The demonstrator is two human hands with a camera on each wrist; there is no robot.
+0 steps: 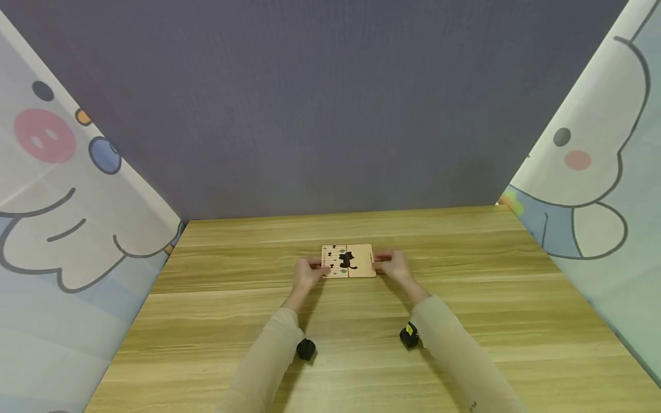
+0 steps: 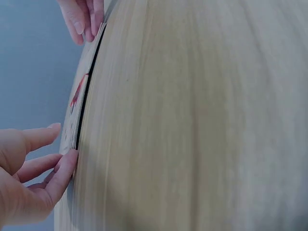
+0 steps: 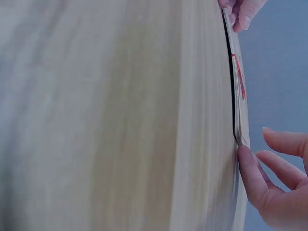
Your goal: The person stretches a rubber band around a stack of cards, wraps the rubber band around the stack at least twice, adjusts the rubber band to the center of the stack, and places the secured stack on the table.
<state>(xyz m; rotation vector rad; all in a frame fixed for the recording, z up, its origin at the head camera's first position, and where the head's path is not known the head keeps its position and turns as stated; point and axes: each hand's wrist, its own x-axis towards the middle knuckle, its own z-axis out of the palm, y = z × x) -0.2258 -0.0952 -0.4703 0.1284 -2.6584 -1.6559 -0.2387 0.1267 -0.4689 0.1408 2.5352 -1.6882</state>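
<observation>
An opened notebook (image 1: pixel 361 261) lies flat on the wooden table. Its left page (image 1: pixel 333 271) has stripes and small cats, its right page is plain beige, and a black cat (image 1: pixel 347 260) spans the middle. A red ribbon (image 3: pixel 240 77) shows at the fold in both wrist views. At the left edge is my left hand (image 1: pixel 306 273), with fingertips (image 2: pixel 71 156) against the near corner and another finger raised above. My right hand (image 1: pixel 395 265) mirrors it at the right edge, a fingertip (image 3: pixel 245 153) touching the corner and other fingers apart from the page.
The wood-grain table (image 1: pixel 351 367) stretches all round the notebook. Behind it rises a dark grey panel (image 1: pixel 330 115). Cartoon-printed sheets (image 1: pixel 77 218) stand at both sides. Black wrist devices (image 1: pixel 306 349) hang at both sleeves.
</observation>
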